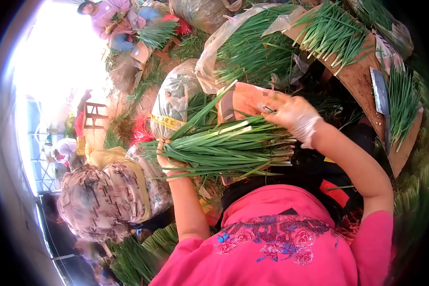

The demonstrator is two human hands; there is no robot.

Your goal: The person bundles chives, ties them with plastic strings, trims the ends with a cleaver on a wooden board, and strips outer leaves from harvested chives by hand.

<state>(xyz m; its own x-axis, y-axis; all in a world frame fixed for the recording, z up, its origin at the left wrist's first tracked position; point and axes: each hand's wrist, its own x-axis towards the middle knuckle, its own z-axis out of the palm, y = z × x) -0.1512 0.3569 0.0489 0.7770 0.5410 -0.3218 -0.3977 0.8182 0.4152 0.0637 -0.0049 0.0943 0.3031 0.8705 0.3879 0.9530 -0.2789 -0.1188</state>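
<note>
A large bundle of long green stalks with pale ends (224,148) lies across my lap, the pale ends toward the right. Wrapped round its leafy left part is my left hand (166,159), partly covered by leaves. Above the pale ends is my right hand (291,117), in a thin translucent glove, its fingers closed and somewhat blurred. A small dark object shows at its fingertips, too small to name. Just beyond the bundle is an orange cloth (245,102), near the right fingers.
A wooden board (362,90) at the upper right bears more stalks (331,33) and a cleaver (379,90). Plastic bags of greens (252,47) stand ahead. A person in patterned clothes (105,198) is close at left; another person (112,19) sits at the upper left.
</note>
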